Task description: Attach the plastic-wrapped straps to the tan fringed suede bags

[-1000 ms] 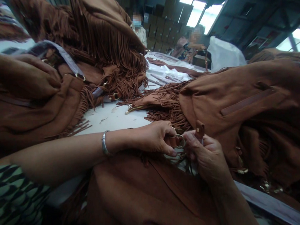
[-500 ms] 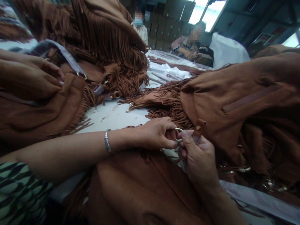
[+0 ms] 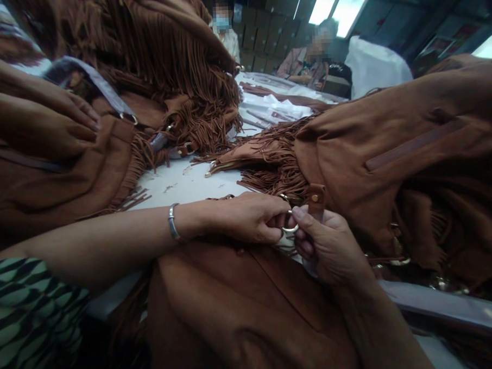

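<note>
A gold-coloured metal ring (image 3: 291, 229) sits between my two hands above a brown suede bag (image 3: 251, 309). My left hand (image 3: 247, 217), a silver bracelet at its wrist, has its fingertips closed on the ring's left side. From the right, my right hand (image 3: 330, 243) pinches the ring with thumb and forefinger. It also grips a strap end, whose brown leather tab (image 3: 317, 199) with a gold stud sticks up above the fingers. My curled fingers partly hide both the ring and the strap.
At left, another person's hands (image 3: 59, 122) rest on a brown fringed bag (image 3: 67, 187). Fringed bags (image 3: 175, 46) are piled behind on the white table (image 3: 181, 187). A large bag (image 3: 358, 141) and a film-wrapped strap (image 3: 447, 303) lie at right. Two people sit farther back.
The leather tab now stands more upright above my right hand. The ring has shifted slightly left and shows more of its lower curve. The other person's hands moved slightly over the left bag.
</note>
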The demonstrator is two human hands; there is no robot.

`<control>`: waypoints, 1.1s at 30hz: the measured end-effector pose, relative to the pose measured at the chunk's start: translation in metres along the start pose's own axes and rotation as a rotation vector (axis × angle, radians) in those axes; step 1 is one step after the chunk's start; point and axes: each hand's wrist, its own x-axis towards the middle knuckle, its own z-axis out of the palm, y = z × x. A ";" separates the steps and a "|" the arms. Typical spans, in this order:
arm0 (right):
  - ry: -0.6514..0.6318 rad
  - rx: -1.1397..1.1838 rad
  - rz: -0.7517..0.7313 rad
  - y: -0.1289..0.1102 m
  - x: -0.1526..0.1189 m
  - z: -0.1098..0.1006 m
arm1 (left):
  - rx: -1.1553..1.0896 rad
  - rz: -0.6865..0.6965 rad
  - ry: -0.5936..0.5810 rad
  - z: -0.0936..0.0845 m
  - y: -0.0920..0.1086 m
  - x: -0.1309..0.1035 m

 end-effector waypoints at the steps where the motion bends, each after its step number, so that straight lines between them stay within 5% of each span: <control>1: 0.061 0.047 -0.056 0.004 0.001 0.004 | -0.006 -0.021 0.033 0.000 -0.001 0.000; 5: 0.184 0.173 -0.194 0.015 0.003 0.017 | -0.029 -0.030 0.084 0.000 -0.002 -0.001; 15: -0.051 -0.038 -0.096 -0.015 0.001 -0.021 | 0.133 0.073 0.208 0.004 -0.009 -0.004; 21: -0.147 -0.139 0.008 -0.016 -0.002 -0.025 | 0.119 0.100 0.276 0.003 -0.011 -0.004; 33: -0.064 -0.121 0.062 -0.011 0.007 -0.026 | 0.205 0.157 0.081 -0.004 -0.009 -0.002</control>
